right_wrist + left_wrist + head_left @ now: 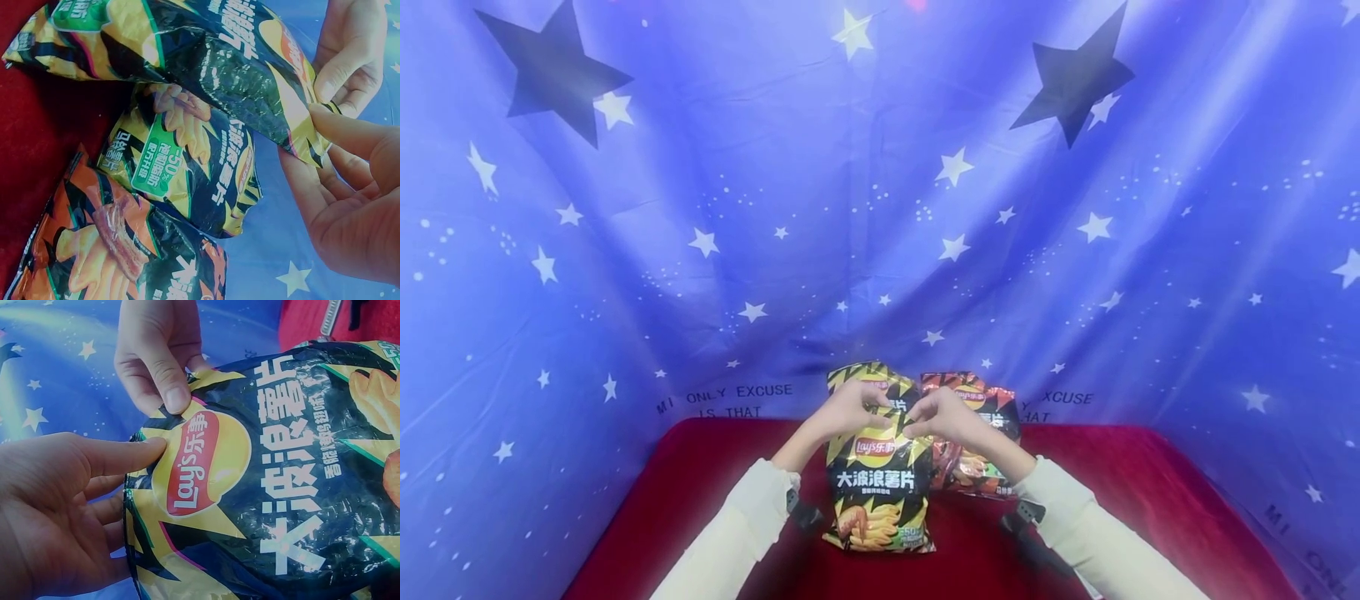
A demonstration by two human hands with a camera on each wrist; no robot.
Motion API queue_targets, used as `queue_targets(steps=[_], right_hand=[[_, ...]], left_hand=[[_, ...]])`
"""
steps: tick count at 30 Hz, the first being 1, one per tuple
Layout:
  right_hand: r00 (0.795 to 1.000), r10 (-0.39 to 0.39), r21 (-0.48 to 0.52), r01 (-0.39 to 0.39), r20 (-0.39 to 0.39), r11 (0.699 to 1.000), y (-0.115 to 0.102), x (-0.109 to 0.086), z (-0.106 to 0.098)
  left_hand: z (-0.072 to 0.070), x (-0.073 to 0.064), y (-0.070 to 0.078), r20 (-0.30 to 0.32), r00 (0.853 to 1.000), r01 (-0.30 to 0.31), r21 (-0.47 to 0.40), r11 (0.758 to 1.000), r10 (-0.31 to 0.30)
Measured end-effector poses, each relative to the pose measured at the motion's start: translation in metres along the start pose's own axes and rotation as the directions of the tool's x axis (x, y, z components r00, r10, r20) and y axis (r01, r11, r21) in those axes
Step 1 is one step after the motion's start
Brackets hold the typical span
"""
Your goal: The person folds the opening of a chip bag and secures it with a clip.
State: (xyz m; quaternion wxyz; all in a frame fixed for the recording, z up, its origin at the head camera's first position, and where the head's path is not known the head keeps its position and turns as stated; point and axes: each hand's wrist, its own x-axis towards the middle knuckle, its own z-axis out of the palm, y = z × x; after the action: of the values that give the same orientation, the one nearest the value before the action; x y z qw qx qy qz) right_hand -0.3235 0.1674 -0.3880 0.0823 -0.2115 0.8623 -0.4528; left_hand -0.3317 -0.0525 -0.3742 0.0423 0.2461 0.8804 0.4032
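Note:
A black and yellow Lay's chip bag [880, 492] is held upright in front of me, its top edge pinched by both hands. My left hand [850, 411] grips the top on the left; in the left wrist view its thumb lies on the front near the red and yellow logo. My right hand [951, 419] pinches the same edge on the right, close to the left hand. Behind stands a second yellow and black chip bag [178, 162], partly covered by the front one. An orange-red and black chip bag [977, 458] is beside it, partly hidden by my right hand.
A red cloth [715, 475] covers the table. Behind it hangs a blue curtain [820, 275] printed with stars. The other two bags are close behind the held one, near the table's back edge.

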Motion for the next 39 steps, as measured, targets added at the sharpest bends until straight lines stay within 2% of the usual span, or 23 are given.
queue_targets(steps=[5,14,19,26,30,39], right_hand=[[0.998,-0.056,-0.033,0.056,0.015,0.998,0.0,-0.004,-0.002],[0.995,-0.041,0.023,0.039,0.088,0.999,0.006,-0.006,-0.006],[0.997,-0.04,0.011,0.04,0.073,0.999,0.006,-0.006,-0.006],[0.997,-0.04,0.019,0.039,0.062,0.999,0.006,-0.009,-0.006],[0.996,-0.067,0.019,0.066,0.05,0.998,0.005,-0.011,-0.005],[0.995,-0.098,-0.059,0.099,0.013,0.993,0.004,-0.018,-0.004]], left_hand=[[0.001,-0.001,0.0,-0.015,1.0,-0.015,0.002,1.0,0.015],[0.002,-0.002,0.001,0.004,1.0,-0.021,0.019,1.0,0.021],[0.001,-0.001,0.003,0.013,0.999,-0.036,0.025,0.999,0.036],[-0.001,-0.001,0.002,0.015,1.0,-0.017,0.002,1.0,0.017],[-0.003,-0.001,-0.001,0.028,0.999,-0.045,-0.02,0.999,0.045],[-0.01,0.0,-0.004,0.078,0.992,-0.101,-0.043,0.994,0.104]])
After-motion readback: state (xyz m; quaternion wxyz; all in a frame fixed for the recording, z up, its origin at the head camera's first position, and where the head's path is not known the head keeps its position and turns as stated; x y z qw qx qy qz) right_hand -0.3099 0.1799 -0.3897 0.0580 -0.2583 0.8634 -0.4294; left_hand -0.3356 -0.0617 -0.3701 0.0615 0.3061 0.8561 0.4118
